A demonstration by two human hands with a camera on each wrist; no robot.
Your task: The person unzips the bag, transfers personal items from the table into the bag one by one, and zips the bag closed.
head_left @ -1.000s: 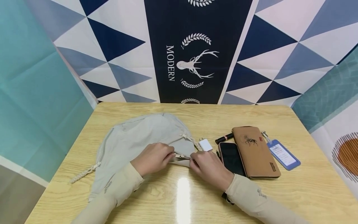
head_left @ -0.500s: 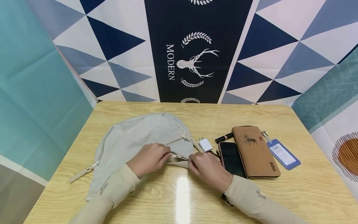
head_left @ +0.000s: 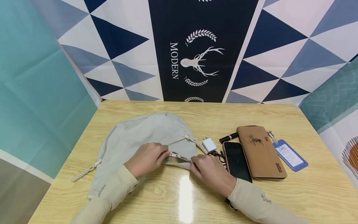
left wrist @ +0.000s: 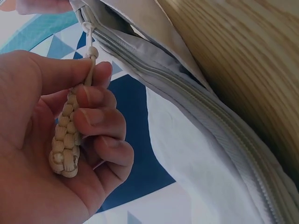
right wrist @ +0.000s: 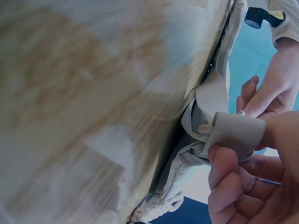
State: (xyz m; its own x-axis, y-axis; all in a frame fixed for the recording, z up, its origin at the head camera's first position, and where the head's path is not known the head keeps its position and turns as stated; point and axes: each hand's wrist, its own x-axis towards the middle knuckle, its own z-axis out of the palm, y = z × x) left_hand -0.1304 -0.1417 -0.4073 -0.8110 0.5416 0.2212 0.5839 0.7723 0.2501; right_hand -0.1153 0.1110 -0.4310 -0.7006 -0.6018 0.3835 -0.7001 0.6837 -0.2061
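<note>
A pale grey cloth bag (head_left: 151, 130) lies on the wooden table. At its front edge, my left hand (head_left: 146, 159) pinches the braided cord of a zipper pull (left wrist: 67, 133), fingers curled round it. The metal slider (head_left: 174, 154) shows just beyond those fingertips, and in the left wrist view the zipper (left wrist: 187, 84) curves away from it along the bag's edge. My right hand (head_left: 213, 174) grips the bag's right end, where the right wrist view shows a beige webbing strap (right wrist: 236, 135) folded between thumb and fingers. A second braided pull (head_left: 86, 171) hangs at the bag's left side.
Right of the bag lie a white charger plug (head_left: 209, 145), a black cable (head_left: 219, 156), a phone (head_left: 237, 161), a black tube (head_left: 227, 137), a brown wallet (head_left: 261, 152) and a blue card holder (head_left: 292, 157). A patterned cloth (head_left: 204, 87) stands behind the table.
My left hand has drawn the zipper pull leftward along the edge, so the gap between the hands is wider. My right hand keeps its grip on the bag's end. The head view has shifted slightly.
</note>
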